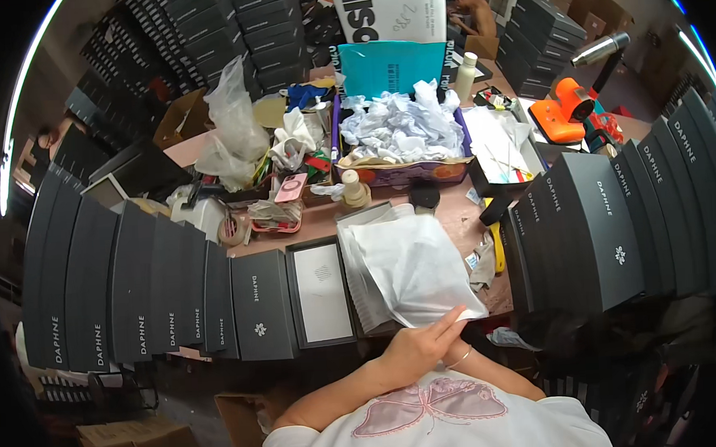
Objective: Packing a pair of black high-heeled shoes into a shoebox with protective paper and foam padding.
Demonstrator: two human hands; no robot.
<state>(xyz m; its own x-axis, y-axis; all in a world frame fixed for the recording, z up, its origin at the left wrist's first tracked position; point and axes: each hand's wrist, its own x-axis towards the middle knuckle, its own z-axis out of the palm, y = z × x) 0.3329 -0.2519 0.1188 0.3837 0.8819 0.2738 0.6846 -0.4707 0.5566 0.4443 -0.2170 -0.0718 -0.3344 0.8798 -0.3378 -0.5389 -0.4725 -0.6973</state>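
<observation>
A sheet of white tissue paper [409, 269] lies spread over an open grey box [363, 216] at the table's near edge. My left hand [417, 348] rests on the near corner of the sheet and pinches it between its fingers. My right hand [460, 354], with a thin bangle on the wrist, is tucked beneath the left one and mostly hidden. I cannot see what it holds. Just left of the sheet lies an open lid [321, 292] with a white inside, and beside that a closed black box [260, 305].
Rows of black boxes stand on edge at the left [127, 288] and right [609, 226]. Behind are a purple box of crumpled white paper [402, 132], a clear plastic bag [235, 121], an orange tool [566, 109], a yellow knife [498, 248] and a tape roll [230, 230].
</observation>
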